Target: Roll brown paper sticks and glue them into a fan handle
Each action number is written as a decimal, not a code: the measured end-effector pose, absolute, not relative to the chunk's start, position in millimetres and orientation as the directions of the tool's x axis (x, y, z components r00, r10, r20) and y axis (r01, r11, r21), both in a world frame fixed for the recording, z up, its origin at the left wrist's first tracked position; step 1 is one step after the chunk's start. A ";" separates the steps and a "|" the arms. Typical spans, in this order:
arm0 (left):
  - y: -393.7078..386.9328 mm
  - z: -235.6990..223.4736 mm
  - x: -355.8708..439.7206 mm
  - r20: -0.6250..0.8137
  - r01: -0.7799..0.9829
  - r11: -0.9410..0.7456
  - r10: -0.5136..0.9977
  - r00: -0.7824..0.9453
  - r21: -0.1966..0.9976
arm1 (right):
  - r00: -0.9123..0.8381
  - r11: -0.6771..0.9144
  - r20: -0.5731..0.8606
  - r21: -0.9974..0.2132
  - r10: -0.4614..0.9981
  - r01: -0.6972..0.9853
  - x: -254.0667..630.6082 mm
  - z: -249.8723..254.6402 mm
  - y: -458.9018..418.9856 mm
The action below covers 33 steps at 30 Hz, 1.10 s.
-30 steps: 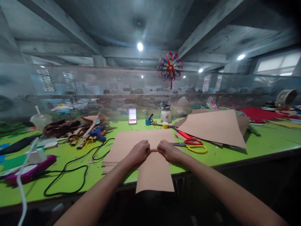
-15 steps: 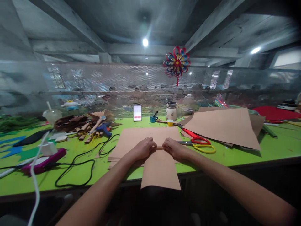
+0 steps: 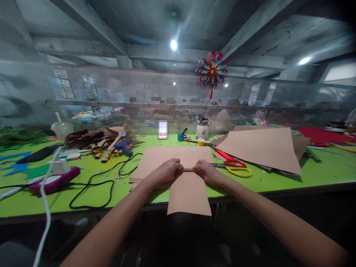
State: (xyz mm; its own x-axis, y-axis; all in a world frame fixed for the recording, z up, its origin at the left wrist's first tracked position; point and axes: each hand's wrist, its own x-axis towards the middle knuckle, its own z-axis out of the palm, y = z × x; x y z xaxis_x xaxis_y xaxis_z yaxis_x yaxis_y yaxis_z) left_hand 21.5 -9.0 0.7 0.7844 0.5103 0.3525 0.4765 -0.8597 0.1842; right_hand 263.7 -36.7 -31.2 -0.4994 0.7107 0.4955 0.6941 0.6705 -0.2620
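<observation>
A strip of brown kraft paper [image 3: 189,194] lies before me, its near end hanging past the table's front edge. Its far end is rolled or folded into a narrow band. My left hand [image 3: 169,171] pinches the left end of that band, and my right hand [image 3: 207,172] pinches the right end. Both hands are closed, thumbs hidden. Under them is a stack of brown paper sheets [image 3: 155,157]. Just right of my right hand lie scissors [image 3: 236,167] with red and yellow handles, blades toward the hand.
On the left are a purple power strip [image 3: 55,181], black cables, a blue glue gun [image 3: 125,147] and rolled paper pieces. Large brown sheets [image 3: 261,148] lie at the right. A phone [image 3: 162,129], a blue cup [image 3: 181,137] and a bottle [image 3: 202,129] stand at the back.
The view has tilted slightly, so the table sits a little higher in it. Both hands keep their pinch on the paper band, with little visible change.
</observation>
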 end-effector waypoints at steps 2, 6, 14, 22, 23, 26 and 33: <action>-8.7 -0.5 20.7 0.362 0.483 -0.858 0.513 0.779 0.175 | -0.535 0.683 0.504 -0.160 0.677 0.713 260.6 -29.9 -41.3; -7.4 0.1 19.4 0.367 0.518 -0.837 0.545 0.754 0.179 | -0.598 0.684 0.506 0.023 0.621 0.729 256.1 -26.4 -50.1; -3.5 1.4 25.7 0.344 0.567 -0.796 0.603 0.719 0.210 | -0.653 0.638 0.464 0.216 0.599 0.739 253.2 -22.4 -52.9; 2.9 29.5 39.2 0.101 0.633 -0.585 0.770 0.631 0.507 | -0.737 0.644 0.496 0.387 0.458 0.660 248.1 -9.9 -57.7; 4.6 34.7 39.5 0.055 0.646 -0.565 0.773 0.632 0.514 | -0.730 0.631 0.521 0.397 0.443 0.667 248.3 -10.5 -58.2; 6.3 45.6 37.6 -0.061 0.638 -0.530 0.741 0.669 0.558 | -0.703 0.602 0.588 0.411 0.400 0.685 250.3 -14.0 -58.8; -1.9 37.4 30.9 -0.067 0.533 -0.504 0.681 0.729 0.679 | -0.666 0.663 0.633 0.307 0.394 0.683 253.5 -19.2 -54.6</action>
